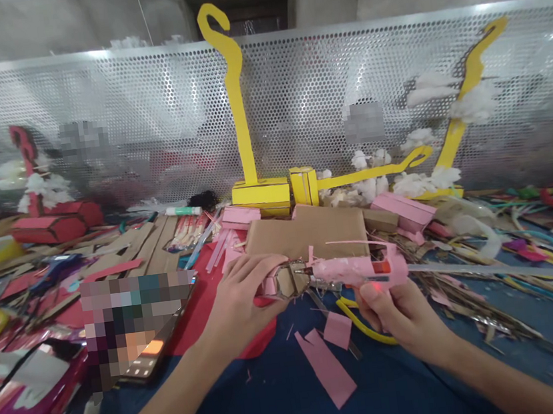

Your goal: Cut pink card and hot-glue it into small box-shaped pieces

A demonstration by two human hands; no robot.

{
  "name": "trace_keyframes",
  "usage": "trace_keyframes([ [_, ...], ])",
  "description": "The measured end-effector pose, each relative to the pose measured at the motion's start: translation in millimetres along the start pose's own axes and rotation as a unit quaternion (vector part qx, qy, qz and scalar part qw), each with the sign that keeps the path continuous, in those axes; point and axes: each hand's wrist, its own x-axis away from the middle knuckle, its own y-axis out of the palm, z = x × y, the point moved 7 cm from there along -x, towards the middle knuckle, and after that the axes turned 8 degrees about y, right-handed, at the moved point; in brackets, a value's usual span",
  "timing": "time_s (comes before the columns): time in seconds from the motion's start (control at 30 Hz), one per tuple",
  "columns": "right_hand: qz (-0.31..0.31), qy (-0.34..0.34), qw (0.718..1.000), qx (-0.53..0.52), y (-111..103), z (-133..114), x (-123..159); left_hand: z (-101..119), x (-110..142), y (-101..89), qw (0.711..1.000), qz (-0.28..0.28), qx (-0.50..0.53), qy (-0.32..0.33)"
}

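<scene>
My left hand (246,291) is closed around a small cardboard box (286,281) partly covered in pink, its open end facing right. In my right hand (403,312) is a pink glue gun (355,270), its nozzle pointing left at the edge of that box. I cannot tell whether the nozzle touches it. A long clear glue stick (465,269) runs out of the gun's rear. Below the hands lie a pink paper strip (326,369) and a small pink square (338,330). Yellow-handled scissors (364,322) lie partly hidden beneath my right hand.
Behind the hands lies a flat cardboard sheet (305,234). A tall yellow hook-topped piece (238,104) stands on a yellow box (261,194) before a perforated metal panel (169,113). A phone (147,364) lies left, and scraps and sticks (480,303) litter the right.
</scene>
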Motion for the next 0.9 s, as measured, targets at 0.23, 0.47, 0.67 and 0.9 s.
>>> trace_keyframes([
  [0.23, -0.007, -0.006, 0.999, 0.035, 1, 2, 2, -8, 0, -1.7, 1.000, 0.008, 0.001, -0.025],
  [0.47, -0.009, -0.001, 0.999, 0.041, 1, 3, 1, -14, 3, -3.6, 0.998, 0.016, 0.023, -0.062],
  [0.67, -0.017, 0.002, 0.999, 0.034, 3, 7, 2, -16, 4, -5.3, 0.996, 0.034, 0.023, -0.082],
  [0.9, 0.000, 0.003, 1.000, 0.004, 1, 7, 2, -14, 3, -2.9, 0.997, 0.013, 0.030, -0.068],
])
